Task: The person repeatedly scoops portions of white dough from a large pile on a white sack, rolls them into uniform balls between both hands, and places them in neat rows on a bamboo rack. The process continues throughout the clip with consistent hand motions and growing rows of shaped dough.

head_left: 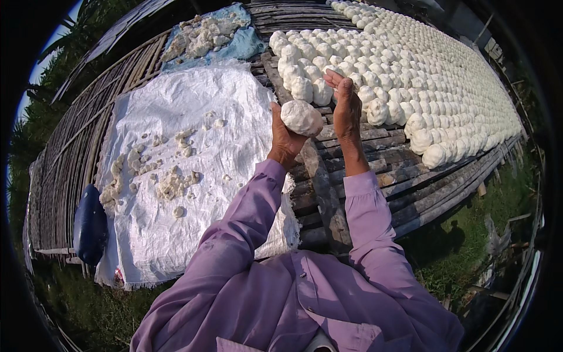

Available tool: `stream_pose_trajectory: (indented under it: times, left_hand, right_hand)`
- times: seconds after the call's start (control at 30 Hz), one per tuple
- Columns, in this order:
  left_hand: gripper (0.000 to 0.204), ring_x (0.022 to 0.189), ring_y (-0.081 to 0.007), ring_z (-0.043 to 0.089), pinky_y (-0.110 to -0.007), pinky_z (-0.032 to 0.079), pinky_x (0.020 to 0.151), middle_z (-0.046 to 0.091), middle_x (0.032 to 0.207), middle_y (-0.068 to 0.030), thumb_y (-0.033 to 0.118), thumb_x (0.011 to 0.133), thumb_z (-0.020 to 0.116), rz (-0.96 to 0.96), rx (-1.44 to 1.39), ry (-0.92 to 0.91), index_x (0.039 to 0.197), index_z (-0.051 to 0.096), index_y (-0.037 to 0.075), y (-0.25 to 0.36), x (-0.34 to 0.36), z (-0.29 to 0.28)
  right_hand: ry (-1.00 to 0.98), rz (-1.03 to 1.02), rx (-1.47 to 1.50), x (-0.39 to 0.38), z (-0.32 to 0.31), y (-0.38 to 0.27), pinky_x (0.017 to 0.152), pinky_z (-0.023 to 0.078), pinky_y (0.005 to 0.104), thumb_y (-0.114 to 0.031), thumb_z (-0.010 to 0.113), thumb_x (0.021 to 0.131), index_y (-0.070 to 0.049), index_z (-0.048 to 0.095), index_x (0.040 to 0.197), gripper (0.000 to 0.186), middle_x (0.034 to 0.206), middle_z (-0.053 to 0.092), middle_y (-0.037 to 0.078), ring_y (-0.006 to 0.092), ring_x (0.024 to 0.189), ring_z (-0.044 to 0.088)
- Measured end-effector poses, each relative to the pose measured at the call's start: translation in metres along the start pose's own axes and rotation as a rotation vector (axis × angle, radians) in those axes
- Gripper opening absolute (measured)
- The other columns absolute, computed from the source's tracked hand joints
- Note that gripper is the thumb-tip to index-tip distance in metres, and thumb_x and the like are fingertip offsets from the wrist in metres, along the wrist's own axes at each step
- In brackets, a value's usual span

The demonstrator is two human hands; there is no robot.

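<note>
A rounded, off-white lump of dough-like material [301,118] rests in my left hand [284,142], whose fingers and palm cup it from the left and below. My right hand [347,110] is held upright just right of the lump, fingers stretched out and holding nothing; a small gap shows between them. Beyond both hands, similar white balls [321,92] sit packed in rows on a rack of dark poles [375,141]. To the left, a white woven sheet [229,158] carries scattered crumbly pieces [175,183].
A blue net [245,46] at the back left holds more broken lumps [202,38]. At the sheet's left edge lies a dark blue plastic container [90,226]. Bamboo slats [64,176] extend further left. Grass [451,246] grows below the rack's near right edge.
</note>
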State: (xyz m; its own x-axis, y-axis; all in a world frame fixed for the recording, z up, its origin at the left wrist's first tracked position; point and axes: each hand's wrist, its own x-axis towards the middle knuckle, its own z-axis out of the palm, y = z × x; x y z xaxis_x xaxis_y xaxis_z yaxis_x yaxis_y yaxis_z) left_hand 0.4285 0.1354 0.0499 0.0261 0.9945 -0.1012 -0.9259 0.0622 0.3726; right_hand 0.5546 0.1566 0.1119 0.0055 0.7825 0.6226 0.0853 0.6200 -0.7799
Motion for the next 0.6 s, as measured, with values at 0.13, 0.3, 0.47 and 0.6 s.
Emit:
stream_pose_trajectory:
  times: [0.13,0.3,0.47,0.6]
  left_hand:
    - [0.098,0.133,-0.0316,0.051,-0.054,0.038,0.113,0.057,0.141,-0.0127,0.085,0.088,0.043,0.086,0.238,-0.187,0.147,0.045,0.007,-0.006,0.0,0.011]
    - [0.107,0.135,-0.0343,0.05,-0.053,0.036,0.114,0.051,0.148,-0.0161,0.09,0.085,0.037,-0.019,0.232,-0.087,0.152,0.039,0.007,0.004,0.0,0.002]
    - [0.098,0.131,-0.0326,0.053,-0.05,0.04,0.112,0.053,0.145,-0.0135,0.085,0.087,0.042,0.082,0.155,-0.004,0.148,0.044,0.009,0.003,0.017,0.016]
    - [0.107,0.132,-0.0314,0.053,-0.045,0.039,0.113,0.053,0.146,-0.0158,0.088,0.087,0.036,-0.005,0.179,-0.108,0.15,0.041,0.001,-0.007,0.01,0.024]
  right_hand:
    - [-0.3,0.367,-0.393,0.008,0.008,0.013,0.098,0.048,0.0438,-0.069,0.028,0.102,0.001,0.063,0.129,0.083,0.125,0.067,0.018,0.0312,0.105,0.067]
    - [-0.024,0.306,0.005,0.003,0.005,0.029,0.093,0.05,0.0381,-0.069,0.027,0.102,0.004,0.065,0.124,0.085,0.114,0.07,0.017,0.0251,0.106,0.066]
    - [0.031,0.124,-0.025,0.004,0.005,0.012,0.097,0.049,0.0404,-0.055,0.029,0.108,-0.001,0.064,0.128,0.067,0.122,0.069,0.015,0.0272,0.112,0.064]
    - [-0.105,0.222,-0.047,0.002,0.004,0.022,0.095,0.05,0.039,-0.062,0.036,0.105,-0.004,0.065,0.127,0.068,0.105,0.072,0.01,0.0248,0.106,0.067]
